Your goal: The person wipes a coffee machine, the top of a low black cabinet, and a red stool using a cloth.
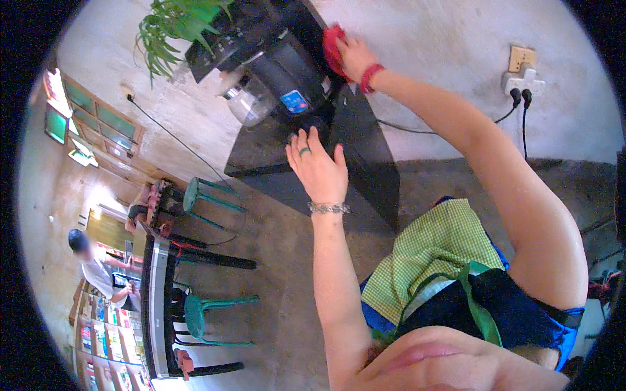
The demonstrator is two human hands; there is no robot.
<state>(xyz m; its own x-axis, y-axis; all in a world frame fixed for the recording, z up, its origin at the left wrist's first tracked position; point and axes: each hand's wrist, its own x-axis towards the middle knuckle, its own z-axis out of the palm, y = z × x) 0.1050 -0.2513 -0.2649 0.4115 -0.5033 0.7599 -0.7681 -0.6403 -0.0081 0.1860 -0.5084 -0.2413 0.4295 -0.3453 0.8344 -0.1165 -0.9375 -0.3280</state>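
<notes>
My right hand [359, 59], with a red band at the wrist, holds a red cloth [334, 46] against the side of a black appliance [279, 68], close to the wall. A blue sticker [293, 101] is on the appliance. A clear glass jug [249, 103] sits at its side. My left hand [320, 168], wearing a green ring and a metal bracelet, is spread flat with nothing in it. Its fingertips reach the appliance's lower end, above the dark stand [266, 154]; whether they touch is unclear.
A green plant [176, 34] hangs over the appliance's top. Cables run from a wall adapter [523, 83] toward the stand. Farther off are green stools [195, 315], a long table [159, 308], shelves of goods [105, 342] and a person [98, 269] at the table.
</notes>
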